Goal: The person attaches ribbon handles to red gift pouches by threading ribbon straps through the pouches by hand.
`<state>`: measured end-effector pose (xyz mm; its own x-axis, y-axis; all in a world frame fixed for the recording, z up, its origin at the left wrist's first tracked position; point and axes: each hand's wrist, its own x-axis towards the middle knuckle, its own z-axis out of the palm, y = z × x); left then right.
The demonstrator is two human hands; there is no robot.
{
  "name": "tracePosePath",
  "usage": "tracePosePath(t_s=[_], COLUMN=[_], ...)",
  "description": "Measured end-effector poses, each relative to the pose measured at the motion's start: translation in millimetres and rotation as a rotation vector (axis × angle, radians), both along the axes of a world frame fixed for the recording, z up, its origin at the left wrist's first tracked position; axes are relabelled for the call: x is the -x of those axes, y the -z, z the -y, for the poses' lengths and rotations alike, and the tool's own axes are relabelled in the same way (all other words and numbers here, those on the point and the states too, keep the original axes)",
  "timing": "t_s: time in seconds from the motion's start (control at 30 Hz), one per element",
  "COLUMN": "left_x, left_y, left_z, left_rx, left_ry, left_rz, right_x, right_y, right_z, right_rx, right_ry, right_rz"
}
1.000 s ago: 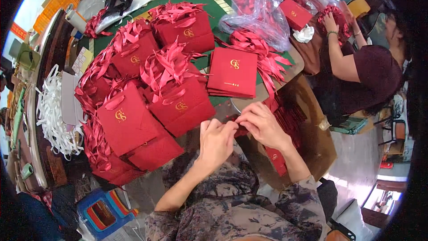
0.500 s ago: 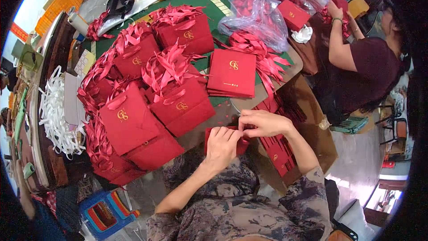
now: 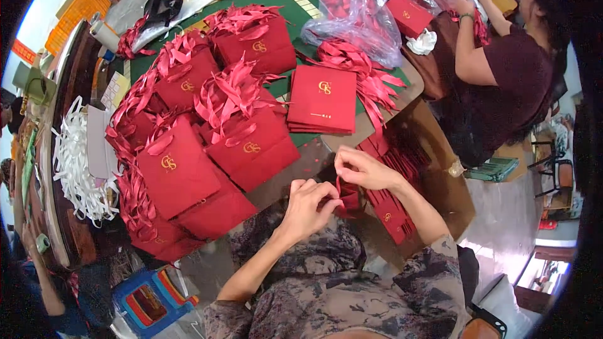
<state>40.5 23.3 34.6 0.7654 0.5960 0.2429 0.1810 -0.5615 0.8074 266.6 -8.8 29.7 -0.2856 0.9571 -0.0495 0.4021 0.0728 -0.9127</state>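
Note:
Over my lap, both hands work close together above a partly hidden red paper bag (image 3: 352, 204). My left hand (image 3: 309, 208) pinches thumb against forefinger at the bag's left side. Slightly higher and to the right, my right hand (image 3: 367, 171) is closed in a pinch as well. A narrow red ribbon (image 3: 340, 189) appears to run between the two sets of fingertips; how it joins the bag is hidden. Beyond the hands lies a stack of flat red bags (image 3: 322, 100) with gold lettering, beside a bundle of red ribbons (image 3: 383, 85).
Several ribbon-handled red bags (image 3: 251, 147) crowd the table on the left. A cardboard box (image 3: 433, 194) with a row of red bags (image 3: 391, 213) stands at my right. White ribbons (image 3: 78, 169) hang at far left. A co-worker (image 3: 502, 69) handles red ribbons at upper right.
My hands have drawn a little apart, the left moving down and the right staying higher. More of the bag shows between them. The co-worker's hands have risen with red ribbons.

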Motion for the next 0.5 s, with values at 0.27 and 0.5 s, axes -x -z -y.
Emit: tracePosePath(t_s=[0.27, 0.5], left_x=[1, -3], left_y=[2, -7], left_z=[-2, -12], left_rx=[0.207, 0.249], left_ry=[-0.249, -0.364], left_rz=[-0.014, 0.014], right_x=[-11, -12], right_y=[6, 25], right_z=[21, 69], right_rx=[-0.071, -0.108], right_ry=[0.430, 0.089], right_rz=[-0.108, 0.326])
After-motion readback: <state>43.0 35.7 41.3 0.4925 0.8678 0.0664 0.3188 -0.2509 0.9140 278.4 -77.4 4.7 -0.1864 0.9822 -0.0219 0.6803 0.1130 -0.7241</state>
